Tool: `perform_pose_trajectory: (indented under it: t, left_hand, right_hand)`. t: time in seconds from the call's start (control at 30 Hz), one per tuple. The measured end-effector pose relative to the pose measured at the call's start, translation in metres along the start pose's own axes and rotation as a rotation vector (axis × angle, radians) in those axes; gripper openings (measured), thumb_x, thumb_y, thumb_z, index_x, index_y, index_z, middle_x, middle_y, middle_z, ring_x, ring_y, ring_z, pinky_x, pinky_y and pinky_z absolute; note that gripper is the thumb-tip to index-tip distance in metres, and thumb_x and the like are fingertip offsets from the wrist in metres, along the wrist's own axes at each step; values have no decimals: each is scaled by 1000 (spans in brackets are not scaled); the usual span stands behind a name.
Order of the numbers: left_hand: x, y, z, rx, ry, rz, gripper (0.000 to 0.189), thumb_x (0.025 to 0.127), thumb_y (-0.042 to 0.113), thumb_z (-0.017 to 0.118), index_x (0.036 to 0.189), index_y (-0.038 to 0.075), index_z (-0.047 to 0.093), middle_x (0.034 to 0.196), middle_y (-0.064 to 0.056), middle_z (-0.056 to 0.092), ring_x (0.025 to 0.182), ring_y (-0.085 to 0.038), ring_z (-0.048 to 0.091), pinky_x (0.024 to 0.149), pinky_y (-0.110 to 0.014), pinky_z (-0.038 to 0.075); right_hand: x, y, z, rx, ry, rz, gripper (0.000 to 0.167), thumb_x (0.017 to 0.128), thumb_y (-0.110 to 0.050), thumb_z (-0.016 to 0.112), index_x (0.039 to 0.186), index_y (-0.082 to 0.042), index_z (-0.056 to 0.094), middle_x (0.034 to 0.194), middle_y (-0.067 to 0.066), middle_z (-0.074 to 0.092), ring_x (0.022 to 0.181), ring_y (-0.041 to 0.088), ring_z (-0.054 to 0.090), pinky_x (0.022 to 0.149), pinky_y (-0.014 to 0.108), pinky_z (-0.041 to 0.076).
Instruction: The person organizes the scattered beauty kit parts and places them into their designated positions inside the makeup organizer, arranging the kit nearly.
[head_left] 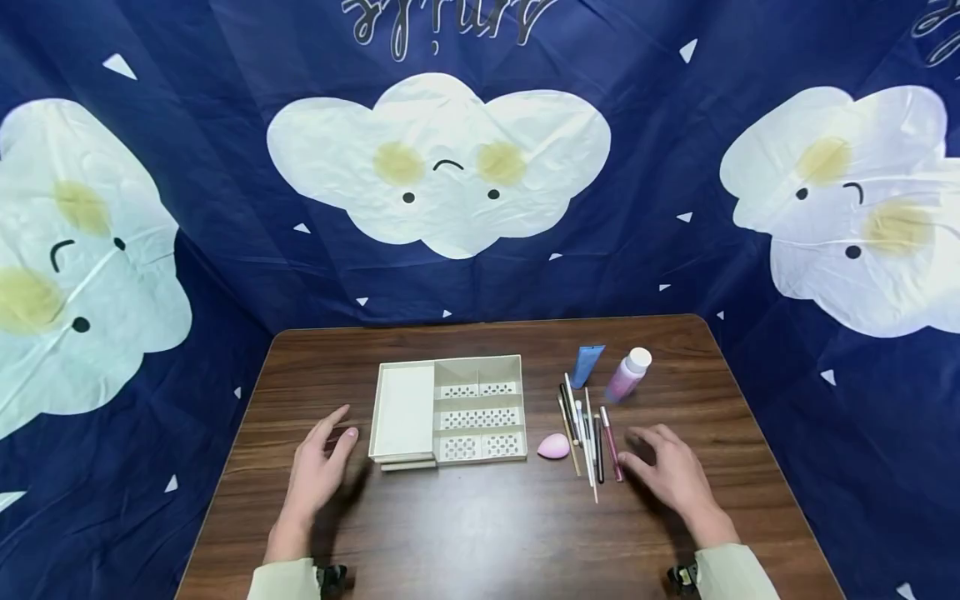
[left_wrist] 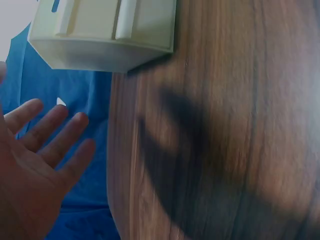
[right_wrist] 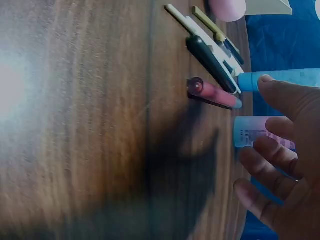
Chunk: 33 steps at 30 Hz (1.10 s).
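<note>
Spanning lower centre, the tabletop (head_left: 525,533): dark, wood-grained.
Organizer (head_left: 405,408): lower half, just left of centre; a careless left-hand knock might shift it; cream, boxy, perforated.
Left hand (head_left: 317,461): lower left, fingers relaxed, holding nothing.
Right hand (head_left: 670,467): lower right, loosely bent, gripping nothing.
Bottle (head_left: 628,377): right of centre; a bump could topple it; pink-purple, white-capped.
Slim tube (head_left: 611,444): near the right hand; a nudge could roll it; dark pink.

Left hand (head_left: 315,477): just left of the off-white organizer (head_left: 402,410), thumb parted from loosely extended fingers. Right hand (head_left: 672,472): well to the right of the organizer, fingers slightly bent, thumb apart. Forearms (head_left: 285,581), two: pale-sleeved, nearer the wearer than the organizer, one to each side.
</note>
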<state>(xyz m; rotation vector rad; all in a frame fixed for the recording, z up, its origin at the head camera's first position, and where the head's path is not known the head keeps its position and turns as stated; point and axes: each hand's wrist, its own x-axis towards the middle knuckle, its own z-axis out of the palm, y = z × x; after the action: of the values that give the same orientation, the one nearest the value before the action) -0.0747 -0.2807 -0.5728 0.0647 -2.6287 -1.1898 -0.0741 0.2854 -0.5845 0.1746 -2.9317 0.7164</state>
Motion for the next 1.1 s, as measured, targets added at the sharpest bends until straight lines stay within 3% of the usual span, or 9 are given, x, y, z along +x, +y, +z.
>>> perform_pose_trajectory:
  t: [0.17, 0.37, 0.53, 0.67, 1.1]
  left_hand:
    - [4, 4, 6, -18, -1, 0, 42, 103, 22, 63, 143, 13, 60, 129, -14, 67, 105, -8, 65, 89, -9, 47]
    - [7, 8, 12, -37, -8, -31, 41, 103, 25, 63, 143, 14, 60, 132, -13, 66, 108, -12, 66, 92, -12, 48]
    - [7, 11, 16, -42, -20, -46, 41, 103, 24, 63, 143, 14, 60, 134, -12, 66, 111, -25, 67, 94, -33, 56]
    - [7, 13, 18, -47, -30, -46, 41, 104, 24, 62, 143, 14, 61, 133, -9, 66, 112, -25, 67, 95, -44, 56]
    - [9, 13, 23, -75, -25, -44, 38, 104, 23, 62, 141, 11, 63, 128, -11, 69, 109, -24, 67, 93, -40, 57]
  right_hand:
    - [-2, 0, 6, 9, -4, 9, 50, 83, -34, 86, 123, -8, 73, 110, 9, 72, 102, 33, 70, 88, 55, 54]
    - [-5, -1, 15, 13, -38, 54, 51, 82, -36, 87, 123, -10, 72, 94, 2, 65, 80, 18, 59, 70, 42, 49]
    - [-8, 0, 22, 17, -75, 101, 52, 83, -36, 86, 125, -10, 71, 87, -1, 59, 74, 13, 52, 63, 35, 42]
    - [-11, -1, 26, 9, -86, 122, 53, 83, -38, 86, 125, -9, 71, 88, 0, 61, 75, 12, 53, 64, 35, 44]
    - [-13, -5, 33, 9, -94, 141, 52, 83, -37, 85, 125, -9, 71, 91, -1, 64, 79, 14, 58, 70, 40, 50]
